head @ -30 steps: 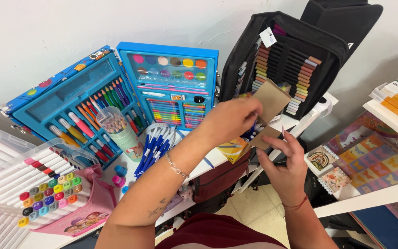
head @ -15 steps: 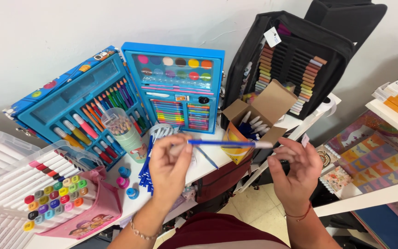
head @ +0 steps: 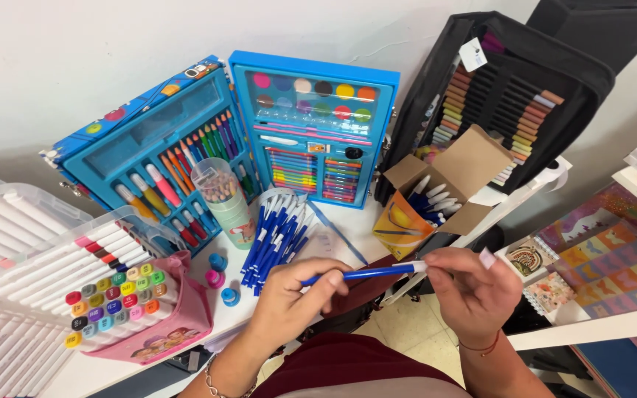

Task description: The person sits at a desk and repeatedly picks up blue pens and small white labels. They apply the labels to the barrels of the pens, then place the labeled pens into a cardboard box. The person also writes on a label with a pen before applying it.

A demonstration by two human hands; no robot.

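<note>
Head view showed my hands had come down from the cardboard box (head: 451, 177), so one blue pen (head: 366, 273) was now out. My left hand (head: 293, 302) gripped its blue end and my right hand (head: 473, 287) pinched its white cap. More blue pens (head: 278, 236) lay just past my left hand on the surface (head: 348, 221).

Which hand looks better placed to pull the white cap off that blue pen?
Probably the right hand: its fingertips pinch the white cap end of the blue pen, while the left hand grips the barrel.
</note>
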